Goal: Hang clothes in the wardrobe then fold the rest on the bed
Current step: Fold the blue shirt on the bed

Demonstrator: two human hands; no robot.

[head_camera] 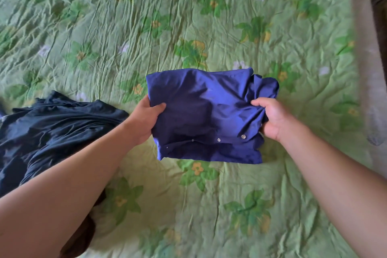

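Note:
A folded blue button shirt (pixel 205 115) is held just above the green flowered bedspread (pixel 167 27), near its middle. My left hand (pixel 144 119) grips the shirt's left edge, thumb on top. My right hand (pixel 270 119) grips the bunched right edge. Three small buttons show along the shirt's near side. A dark navy garment (pixel 52 130) lies crumpled on the bed to the left, partly under my left forearm.
The bed's right edge (pixel 368 90) runs down the right side, with dark furniture beyond it at the top right corner. A dark brown thing (pixel 81 239) peeks out under my left arm at the bottom left. Bedspread stretches far ahead.

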